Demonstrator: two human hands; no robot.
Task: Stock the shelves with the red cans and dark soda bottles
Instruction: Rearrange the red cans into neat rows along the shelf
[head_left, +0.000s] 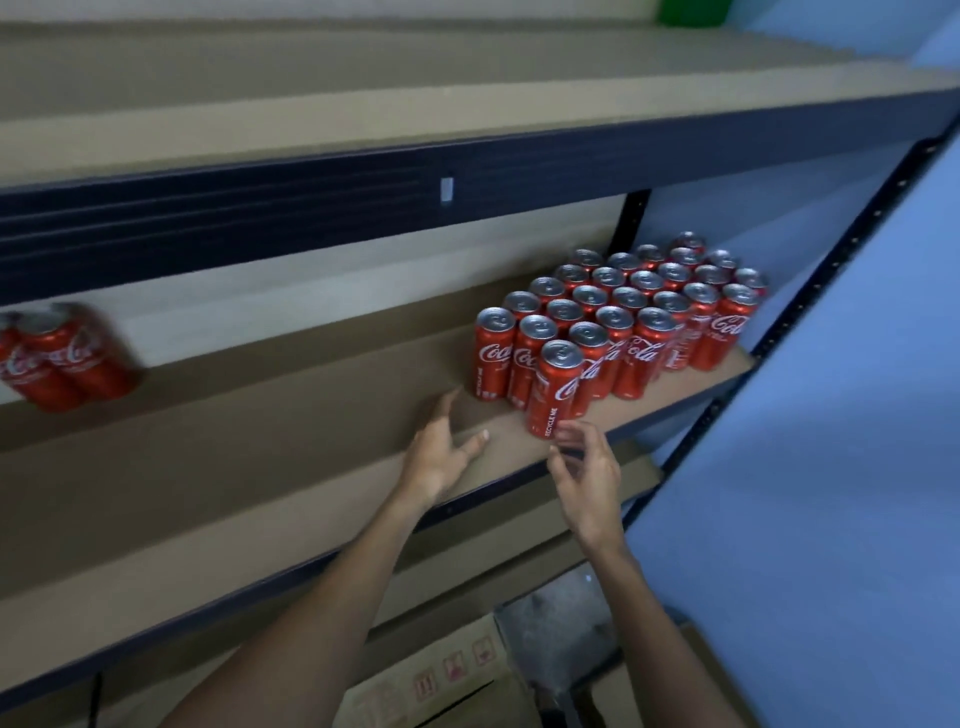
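Your red cans (631, 312) stand in a tight block at the right end of the middle shelf (291, 447). One lone can (560, 387) is at the block's near corner, close to the shelf edge. Your right hand (587, 467) is just near its base, fingers loosely curled and holding nothing. Your left hand (441, 449) is spread open over the board to its left. The can looks placed, so square it up: push low on its body with straight fingers, away from the edge and against its neighbours, so it can't tip.

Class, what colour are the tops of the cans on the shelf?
Silver: the can tops are bare metal above red bodies, seen in the head view.
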